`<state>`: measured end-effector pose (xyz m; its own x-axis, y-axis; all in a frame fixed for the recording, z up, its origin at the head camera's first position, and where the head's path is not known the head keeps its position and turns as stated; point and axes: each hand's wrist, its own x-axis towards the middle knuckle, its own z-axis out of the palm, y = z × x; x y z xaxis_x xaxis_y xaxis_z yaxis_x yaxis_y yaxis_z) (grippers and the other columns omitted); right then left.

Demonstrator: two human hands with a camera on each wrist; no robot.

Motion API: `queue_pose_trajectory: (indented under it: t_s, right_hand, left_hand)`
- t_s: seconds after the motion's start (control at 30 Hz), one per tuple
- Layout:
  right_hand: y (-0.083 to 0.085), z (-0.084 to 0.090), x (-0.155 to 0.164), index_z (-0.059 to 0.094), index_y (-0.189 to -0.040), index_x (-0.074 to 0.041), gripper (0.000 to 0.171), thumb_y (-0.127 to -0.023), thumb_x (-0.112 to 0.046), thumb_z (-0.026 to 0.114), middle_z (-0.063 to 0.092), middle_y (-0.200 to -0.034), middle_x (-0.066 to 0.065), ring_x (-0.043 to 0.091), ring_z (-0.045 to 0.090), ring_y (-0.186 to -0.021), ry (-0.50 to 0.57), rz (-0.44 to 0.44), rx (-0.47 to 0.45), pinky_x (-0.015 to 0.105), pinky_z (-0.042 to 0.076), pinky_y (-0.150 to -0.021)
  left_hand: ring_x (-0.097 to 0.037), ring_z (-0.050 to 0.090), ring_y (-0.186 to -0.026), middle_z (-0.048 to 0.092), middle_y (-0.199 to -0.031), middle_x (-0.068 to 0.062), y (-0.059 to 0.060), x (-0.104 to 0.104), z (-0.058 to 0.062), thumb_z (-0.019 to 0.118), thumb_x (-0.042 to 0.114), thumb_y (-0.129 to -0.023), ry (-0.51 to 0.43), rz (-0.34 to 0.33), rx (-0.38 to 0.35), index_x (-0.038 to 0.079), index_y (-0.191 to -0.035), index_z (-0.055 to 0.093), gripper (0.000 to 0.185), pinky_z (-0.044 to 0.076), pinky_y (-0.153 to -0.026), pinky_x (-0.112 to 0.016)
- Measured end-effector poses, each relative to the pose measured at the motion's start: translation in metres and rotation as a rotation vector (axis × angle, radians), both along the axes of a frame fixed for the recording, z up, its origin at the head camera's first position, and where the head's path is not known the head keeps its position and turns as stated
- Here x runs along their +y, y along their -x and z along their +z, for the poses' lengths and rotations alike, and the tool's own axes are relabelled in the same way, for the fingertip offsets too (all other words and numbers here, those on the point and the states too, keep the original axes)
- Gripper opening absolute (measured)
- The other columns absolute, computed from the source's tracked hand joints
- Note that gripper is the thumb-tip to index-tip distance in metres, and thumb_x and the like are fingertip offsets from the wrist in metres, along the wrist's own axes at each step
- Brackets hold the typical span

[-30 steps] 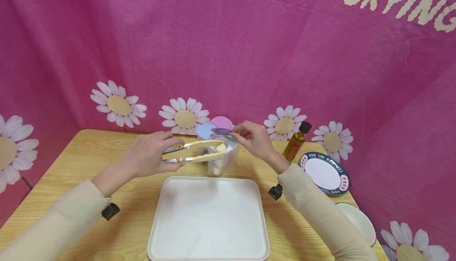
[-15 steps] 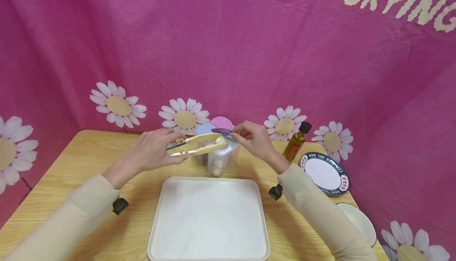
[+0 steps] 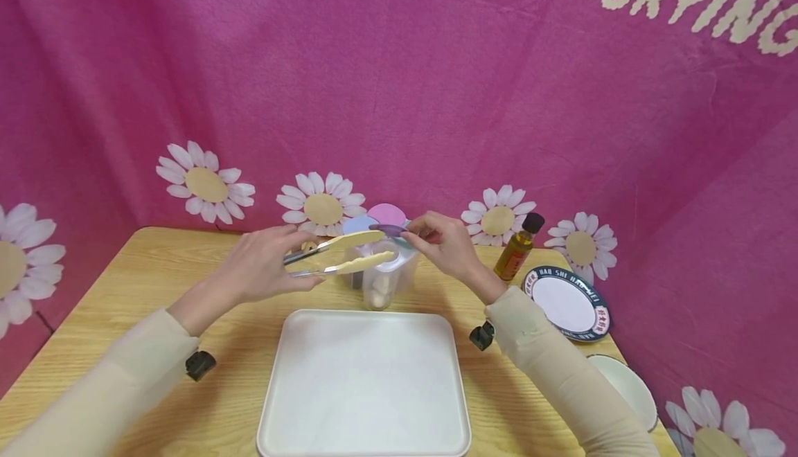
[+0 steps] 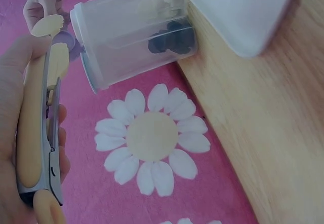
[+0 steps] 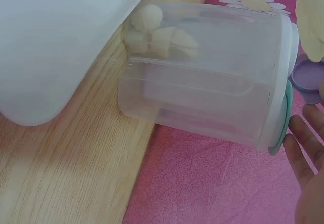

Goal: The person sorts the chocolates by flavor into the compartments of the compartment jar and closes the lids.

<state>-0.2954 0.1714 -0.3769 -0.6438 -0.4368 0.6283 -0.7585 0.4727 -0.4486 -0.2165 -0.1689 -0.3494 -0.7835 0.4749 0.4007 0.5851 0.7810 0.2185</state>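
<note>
My left hand (image 3: 264,266) grips a pair of tongs (image 4: 38,117) with cream scalloped tips. In the head view the tips (image 3: 368,260) stand apart at the mouth of a clear lidded container (image 3: 382,277), with nothing between them. The container has several compartments; white chunks (image 5: 162,39) lie at the bottom of one, and dark round pieces (image 4: 174,37) in another. Between thumb and fingers, my right hand (image 3: 441,246) pinches the raised purple flap lid (image 3: 389,230). Pink (image 3: 388,213), blue (image 3: 360,225) and green (image 5: 283,117) lids cover the other compartments.
A white tray (image 3: 364,381) lies in front of the container. To the right stand an oil bottle (image 3: 517,249), a blue-rimmed plate (image 3: 564,303) and a white bowl (image 3: 626,389) by the table edge. A pink cloth (image 3: 399,83) hangs behind.
The tongs moved over the open compartment, then back slightly left. A white chunk that was between their tips has left them at the container's mouth. My right hand stays on the purple lid.
</note>
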Motion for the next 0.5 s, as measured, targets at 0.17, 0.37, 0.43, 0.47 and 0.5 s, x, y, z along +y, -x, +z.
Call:
queue_pose_trajectory:
  t_s: [0.17, 0.37, 0.43, 0.47, 0.5]
  right_hand:
    - [0.000, 0.000, 0.000, 0.076, -0.094, -0.003, 0.009, -0.090, -0.007, 0.082, 0.075, -0.083, 0.010, 0.021, 0.073, -0.070, 0.001, 0.000, 0.002, 0.028, 0.061, -0.066]
    - [0.000, 0.000, 0.000, 0.076, -0.094, -0.003, 0.009, -0.090, -0.007, 0.082, 0.076, -0.084, 0.011, 0.022, 0.073, -0.071, 0.003, 0.006, 0.008, 0.028, 0.061, -0.067]
    - [0.000, 0.000, 0.000, 0.076, -0.094, -0.003, 0.009, -0.089, -0.007, 0.083, 0.076, -0.084, 0.011, 0.022, 0.073, -0.071, 0.001, 0.003, 0.006, 0.029, 0.061, -0.067]
    - [0.000, 0.000, 0.000, 0.076, -0.094, -0.003, 0.009, -0.089, -0.007, 0.083, 0.076, -0.084, 0.012, 0.023, 0.073, -0.071, 0.000, 0.001, 0.006, 0.029, 0.061, -0.067]
    - [0.000, 0.000, 0.001, 0.076, -0.094, -0.003, 0.009, -0.089, -0.007, 0.083, 0.076, -0.084, 0.012, 0.023, 0.073, -0.071, 0.000, -0.001, 0.006, 0.030, 0.062, -0.067]
  left_hand:
    - [-0.010, 0.049, -0.068, 0.067, -0.087, 0.000, -0.012, -0.014, -0.003, 0.091, 0.045, -0.076, -0.003, 0.039, -0.003, 0.013, -0.123, 0.074, 0.059, 0.039, -0.058, -0.024]
    - [-0.012, 0.056, -0.072, 0.070, -0.091, 0.000, -0.026, -0.037, -0.009, 0.090, 0.045, -0.076, -0.029, 0.109, -0.006, 0.014, -0.122, 0.074, 0.057, 0.043, -0.061, -0.028]
    - [-0.013, 0.058, -0.074, 0.071, -0.093, -0.001, -0.029, -0.046, -0.012, 0.090, 0.045, -0.076, -0.043, 0.143, -0.017, 0.015, -0.122, 0.073, 0.057, 0.044, -0.062, -0.030]
    - [-0.014, 0.059, -0.075, 0.072, -0.092, -0.001, -0.029, -0.051, -0.014, 0.090, 0.045, -0.076, -0.049, 0.161, -0.017, 0.015, -0.122, 0.073, 0.057, 0.045, -0.062, -0.031]
    - [-0.014, 0.060, -0.075, 0.072, -0.092, -0.001, -0.030, -0.056, -0.017, 0.090, 0.046, -0.076, -0.053, 0.177, -0.018, 0.015, -0.123, 0.073, 0.058, 0.046, -0.063, -0.031]
